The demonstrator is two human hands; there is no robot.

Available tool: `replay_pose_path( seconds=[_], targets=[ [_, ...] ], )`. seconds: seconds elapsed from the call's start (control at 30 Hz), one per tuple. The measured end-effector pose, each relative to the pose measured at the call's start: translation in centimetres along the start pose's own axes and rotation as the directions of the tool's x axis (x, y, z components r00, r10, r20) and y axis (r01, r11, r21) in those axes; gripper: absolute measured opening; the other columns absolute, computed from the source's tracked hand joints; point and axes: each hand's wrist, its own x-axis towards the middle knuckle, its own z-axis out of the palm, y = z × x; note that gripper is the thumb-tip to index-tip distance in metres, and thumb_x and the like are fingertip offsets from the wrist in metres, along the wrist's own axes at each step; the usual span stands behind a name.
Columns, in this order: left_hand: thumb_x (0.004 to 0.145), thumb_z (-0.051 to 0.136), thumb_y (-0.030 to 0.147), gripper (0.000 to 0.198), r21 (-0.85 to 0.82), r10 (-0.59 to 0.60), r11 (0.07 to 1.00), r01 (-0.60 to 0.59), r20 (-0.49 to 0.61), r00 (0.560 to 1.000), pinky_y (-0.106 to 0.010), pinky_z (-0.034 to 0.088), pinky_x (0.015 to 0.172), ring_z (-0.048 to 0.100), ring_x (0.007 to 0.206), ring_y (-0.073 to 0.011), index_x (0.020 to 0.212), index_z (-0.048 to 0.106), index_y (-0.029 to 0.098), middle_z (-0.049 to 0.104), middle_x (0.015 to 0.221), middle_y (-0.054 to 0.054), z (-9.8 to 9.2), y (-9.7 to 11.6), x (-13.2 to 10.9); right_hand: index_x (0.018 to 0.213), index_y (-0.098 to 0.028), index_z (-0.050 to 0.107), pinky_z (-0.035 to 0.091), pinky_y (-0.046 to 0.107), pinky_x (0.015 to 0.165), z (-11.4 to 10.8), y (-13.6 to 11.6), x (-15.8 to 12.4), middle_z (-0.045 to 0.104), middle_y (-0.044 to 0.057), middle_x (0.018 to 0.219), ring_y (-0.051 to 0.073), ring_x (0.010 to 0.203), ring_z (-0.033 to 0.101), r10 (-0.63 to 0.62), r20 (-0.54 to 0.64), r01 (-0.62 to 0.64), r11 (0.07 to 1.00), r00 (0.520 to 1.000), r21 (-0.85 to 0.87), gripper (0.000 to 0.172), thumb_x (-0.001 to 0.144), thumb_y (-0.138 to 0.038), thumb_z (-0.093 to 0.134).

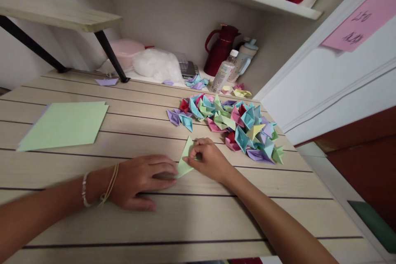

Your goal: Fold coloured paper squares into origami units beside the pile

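A small folded piece of light green paper [185, 166] lies on the slatted table in front of me. My right hand [207, 159] pinches its right side between thumb and curled fingers, covering part of it. Flat on the table, my left hand [144, 179] has its fingers stretched out, with the fingertips at the paper's lower left corner. Beyond my right hand spreads a heap of folded paper boats [244, 121] in blue, pink, green, purple, red and yellow. To the far left rests a stack of light green paper sheets [66, 123], with a purple edge showing.
Along the back stand a dark red jug [221, 51], a plastic bottle [223, 72] and a pale blue cup [243, 60]. A white plastic bag [157, 65] lies left of them. A small raised shelf [62, 10] with black legs occupies the back left, near a purple boat [107, 81].
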Motion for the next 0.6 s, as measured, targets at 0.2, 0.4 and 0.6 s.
replay_pose_path(
  seconds=[0.2, 0.4, 0.6],
  targets=[
    [0.078, 0.049, 0.042, 0.057, -0.011, 0.006, 1.0, -0.006, -0.02, 1.0, -0.046, 0.025, 0.103, 0.031, 0.127, -0.0292, 0.128, 0.042, 0.016, 0.041, 0.134, -0.015, 0.73, -0.43, -0.45, 0.06, -0.02, 0.061, 0.037, 0.033, 0.081, 0.02, -0.08, 0.06, 0.061, 0.001, 0.067, 0.018, 0.081, 0.055, -0.015, -0.002, 0.015, 1.0, 1.0, -0.009, 0.016, 0.073, -0.03, 0.063],
    [0.078, 0.048, 0.044, 0.067, -0.025, -0.038, 0.999, 0.038, -0.003, 0.999, -0.045, 0.024, 0.104, 0.033, 0.126, -0.0277, 0.135, 0.029, 0.014, 0.042, 0.133, -0.015, 0.61, -0.17, -0.12, 0.06, -0.02, 0.06, 0.036, 0.031, 0.081, -0.02, -0.19, 0.07, 0.061, 0.001, 0.067, 0.018, 0.083, 0.055, 0.003, -0.001, -0.003, 1.0, 1.0, -0.004, 0.017, 0.073, -0.03, 0.064],
    [0.077, 0.048, 0.05, 0.065, -0.013, -0.059, 0.998, 0.059, -0.014, 0.998, -0.045, 0.024, 0.104, 0.028, 0.128, -0.0294, 0.132, 0.035, 0.017, 0.036, 0.138, -0.014, 0.73, -0.21, -0.11, 0.06, -0.02, 0.058, 0.036, 0.033, 0.081, -0.05, -0.26, 0.1, 0.059, 0.002, 0.067, 0.019, 0.084, 0.053, 0.009, 0.023, -0.01, 1.0, 1.0, 0.005, 0.015, 0.072, -0.028, 0.064]
  ],
)
